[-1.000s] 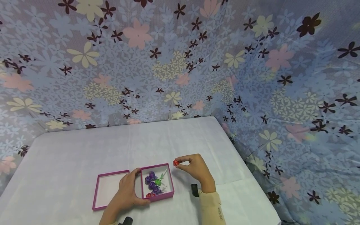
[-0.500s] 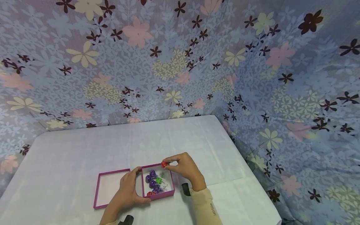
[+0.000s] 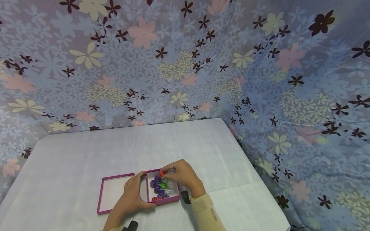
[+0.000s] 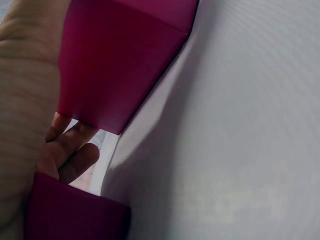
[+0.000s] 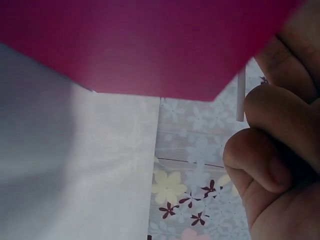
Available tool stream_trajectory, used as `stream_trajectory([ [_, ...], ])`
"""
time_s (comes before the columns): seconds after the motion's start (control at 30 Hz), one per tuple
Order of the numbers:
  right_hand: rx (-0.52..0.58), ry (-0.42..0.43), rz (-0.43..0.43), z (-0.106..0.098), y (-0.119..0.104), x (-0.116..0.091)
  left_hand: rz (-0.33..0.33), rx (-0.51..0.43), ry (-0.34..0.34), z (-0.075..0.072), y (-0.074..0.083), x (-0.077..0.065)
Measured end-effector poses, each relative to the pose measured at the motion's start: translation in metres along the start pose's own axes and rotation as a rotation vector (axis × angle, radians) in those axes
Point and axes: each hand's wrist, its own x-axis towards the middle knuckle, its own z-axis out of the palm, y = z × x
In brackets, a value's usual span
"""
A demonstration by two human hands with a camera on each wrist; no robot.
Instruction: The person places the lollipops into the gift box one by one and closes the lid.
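Note:
My right hand (image 3: 184, 175) pinches a red lollipop (image 3: 161, 173) over the far side of a square pink-rimmed box (image 3: 167, 201). The lollipop's white stick (image 5: 241, 100) shows beside the curled fingers in the right wrist view. Inside the box lie several purple lollipops (image 3: 157, 189), a green one (image 3: 163, 185) and red ones (image 3: 156, 199) at the near left corner. My left hand (image 3: 131, 194) grips the box's left side, thumb along the front wall and fingers at the far corner. In the left wrist view its fingertips (image 4: 82, 162) curl past the box's pink wall (image 4: 120, 65).
A shallow pink-rimmed tray, maybe the box's lid (image 3: 114, 192), lies left of the box, partly behind my left hand. A white cloth covers the table (image 3: 138, 147). Flowered fabric (image 3: 162, 77) hangs behind it and along the right.
My right hand has moved left with the red lollipop, from beside the box to over its inside. The left hand and the box have stayed in place.

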Motion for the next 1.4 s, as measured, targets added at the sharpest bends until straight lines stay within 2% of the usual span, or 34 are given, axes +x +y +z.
stream_trajectory([
  [0.3,-0.101,-0.013,0.0,0.008,0.001,-0.002,-0.019,-0.009,-0.013,0.002,0.003,-0.001],
  [0.7,-0.105,-0.059,0.004,0.014,-0.004,0.0,0.03,-0.006,0.033,0.003,0.001,-0.002],
  [1.0,-0.124,-0.086,0.029,0.016,-0.005,0.0,0.017,-0.003,0.008,0.002,0.001,-0.002],
  [1.4,-0.237,-0.081,0.029,0.019,-0.005,0.0,0.025,-0.009,0.035,0.003,0.001,-0.002],
])
